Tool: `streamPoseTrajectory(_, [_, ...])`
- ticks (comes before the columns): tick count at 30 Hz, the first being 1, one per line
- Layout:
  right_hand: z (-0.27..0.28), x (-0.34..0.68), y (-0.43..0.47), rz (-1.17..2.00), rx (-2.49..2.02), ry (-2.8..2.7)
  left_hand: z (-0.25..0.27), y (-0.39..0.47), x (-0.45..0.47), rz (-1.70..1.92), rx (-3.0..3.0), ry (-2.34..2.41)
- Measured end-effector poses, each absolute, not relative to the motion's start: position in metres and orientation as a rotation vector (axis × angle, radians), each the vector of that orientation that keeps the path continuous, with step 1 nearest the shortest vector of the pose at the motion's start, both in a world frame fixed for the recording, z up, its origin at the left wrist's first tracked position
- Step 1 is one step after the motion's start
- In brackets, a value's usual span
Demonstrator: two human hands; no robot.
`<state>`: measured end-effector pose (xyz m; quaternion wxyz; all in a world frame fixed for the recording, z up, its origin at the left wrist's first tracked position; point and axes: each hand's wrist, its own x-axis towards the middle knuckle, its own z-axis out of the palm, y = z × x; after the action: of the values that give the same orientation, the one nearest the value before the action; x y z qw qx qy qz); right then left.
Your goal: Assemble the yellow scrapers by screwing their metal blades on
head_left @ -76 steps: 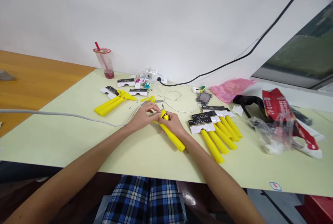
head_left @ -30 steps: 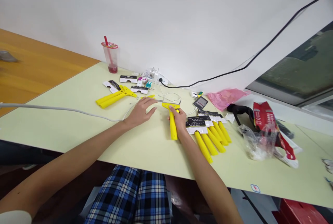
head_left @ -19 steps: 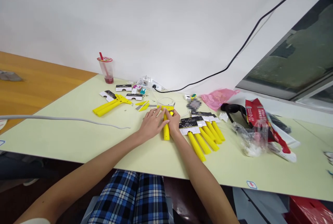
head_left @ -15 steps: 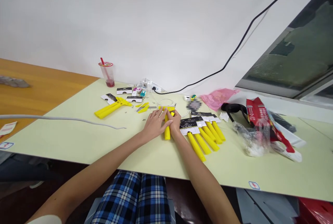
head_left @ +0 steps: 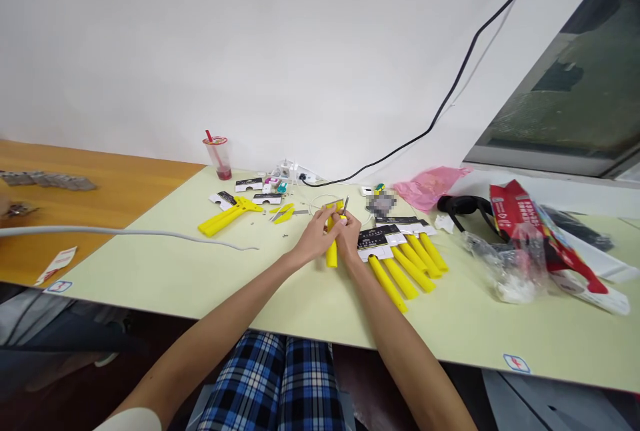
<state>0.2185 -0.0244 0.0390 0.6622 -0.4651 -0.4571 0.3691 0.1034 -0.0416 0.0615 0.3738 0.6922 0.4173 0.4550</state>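
A yellow scraper (head_left: pixel 331 254) with a T-shaped head is between my hands. My left hand (head_left: pixel 316 234) is closed around its upper part, thumb across the handle. Beside it my right hand (head_left: pixel 349 234) is closed on what looks like a screwdriver (head_left: pixel 346 204), its thin metal shaft pointing up; fingers hide most of its handle. Just left of the hands lie small yellow plastic pieces (head_left: pixel 284 216) and a flat metal blade (head_left: pixel 301 212). To the right, several yellow handles (head_left: pixel 387 284) stick out from black-and-white cards (head_left: pixel 373 237).
More yellow scrapers (head_left: pixel 225 217) lie at left, near loose cards (head_left: pixel 249 185) and a drink cup (head_left: pixel 219 157). A power strip (head_left: pixel 295 171) sits against the wall. A grey cable (head_left: pixel 150 232) crosses the left side. At right are a pink bag (head_left: pixel 430 187), black headphones (head_left: pixel 465 205) and plastic packaging (head_left: pixel 505 264).
My left fingers, earlier laid over the scraper's head, now grip its side. The metal shaft in my right hand has come more into view. The camera view has shifted slightly left.
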Motion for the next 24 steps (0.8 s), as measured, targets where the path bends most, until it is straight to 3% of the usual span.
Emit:
streamPoseTrajectory(10, [0.051, 0.218, -0.028, 0.803, -0.998, -1.207, 0.045, -0.055, 0.084, 1.091, 1.111, 0.645])
streamPoseTrajectory(24, [0.034, 0.222, -0.022, 0.706, -1.046, -1.51, 0.026, -0.063, 0.092, 1.219, 0.658, 0.471])
